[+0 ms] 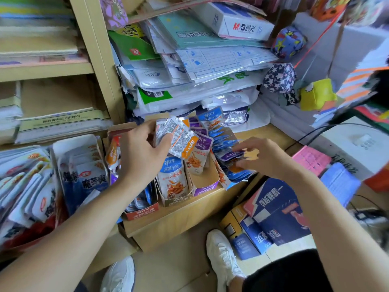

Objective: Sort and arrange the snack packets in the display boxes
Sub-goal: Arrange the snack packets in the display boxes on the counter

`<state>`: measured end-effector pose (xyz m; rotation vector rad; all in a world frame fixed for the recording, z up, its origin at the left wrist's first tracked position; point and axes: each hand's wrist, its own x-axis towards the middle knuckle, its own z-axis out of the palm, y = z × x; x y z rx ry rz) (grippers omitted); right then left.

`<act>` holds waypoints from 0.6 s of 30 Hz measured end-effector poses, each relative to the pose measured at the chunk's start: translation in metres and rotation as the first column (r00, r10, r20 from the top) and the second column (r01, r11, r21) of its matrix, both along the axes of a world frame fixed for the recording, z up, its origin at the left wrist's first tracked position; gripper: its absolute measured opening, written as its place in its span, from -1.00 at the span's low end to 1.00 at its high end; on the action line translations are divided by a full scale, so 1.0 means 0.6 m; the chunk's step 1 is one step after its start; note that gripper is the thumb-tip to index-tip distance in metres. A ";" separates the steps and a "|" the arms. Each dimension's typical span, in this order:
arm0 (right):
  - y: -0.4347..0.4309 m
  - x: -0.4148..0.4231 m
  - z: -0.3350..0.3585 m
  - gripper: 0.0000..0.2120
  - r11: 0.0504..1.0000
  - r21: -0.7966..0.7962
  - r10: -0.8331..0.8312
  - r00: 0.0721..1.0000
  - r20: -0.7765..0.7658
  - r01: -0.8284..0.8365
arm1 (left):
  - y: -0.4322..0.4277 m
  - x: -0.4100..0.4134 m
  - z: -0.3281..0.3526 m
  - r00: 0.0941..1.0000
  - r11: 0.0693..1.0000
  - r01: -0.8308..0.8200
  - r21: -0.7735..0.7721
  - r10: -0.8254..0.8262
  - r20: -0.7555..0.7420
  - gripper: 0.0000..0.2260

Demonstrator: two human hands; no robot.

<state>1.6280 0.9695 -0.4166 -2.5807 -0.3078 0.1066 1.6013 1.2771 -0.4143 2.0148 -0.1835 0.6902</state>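
Left hand [143, 152], at centre frame, grips a small stack of snack packets [179, 138] between thumb and curled fingers, silver backs up, just above the display boxes. Right hand [263, 157], centre right, reaches with bent fingers into a loose heap [225, 142] of blue and purple packets. Blur hides whether it pinches any of them.

At the bottom of the frame are two white shoes [221, 253] on the floor, with flattened blue cartons [273, 209] just beside them at lower right. Above these a wooden counter [179, 216] carries three small boxes in a row. A red box [143, 212] is under the left wrist and holds packets lying flat. A brown box [174, 201] has a blue packet [173, 175] standing upright in it. A purple box [205, 189] holds an upright purple-topped packet [199, 159] toward its back. The heap lies against the purple box's right side. At centre left a white box [80, 165] holds larger packets. Behind everything, in the upper middle, rises a stack of plastic bags [200, 81], topped by a ream of paper [242, 22].
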 end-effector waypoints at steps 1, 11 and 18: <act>0.009 0.004 -0.003 -0.71 1.000 0.012 -0.006 0.999 0.047 0.006 | -0.004 -0.002 0.001 1.000 1.000 0.008 -0.004 -0.008 -0.005 -0.85; 0.018 0.010 0.007 -0.76 0.998 0.045 -0.046 0.998 0.042 0.044 | 0.008 0.017 -0.009 0.999 0.999 -0.033 -0.012 0.032 -0.036 -0.83; 0.051 0.008 -0.001 -0.69 1.000 -0.015 0.014 0.999 0.044 -0.013 | 0.008 0.018 -0.012 0.999 1.000 -0.027 -0.008 0.027 -0.047 -0.81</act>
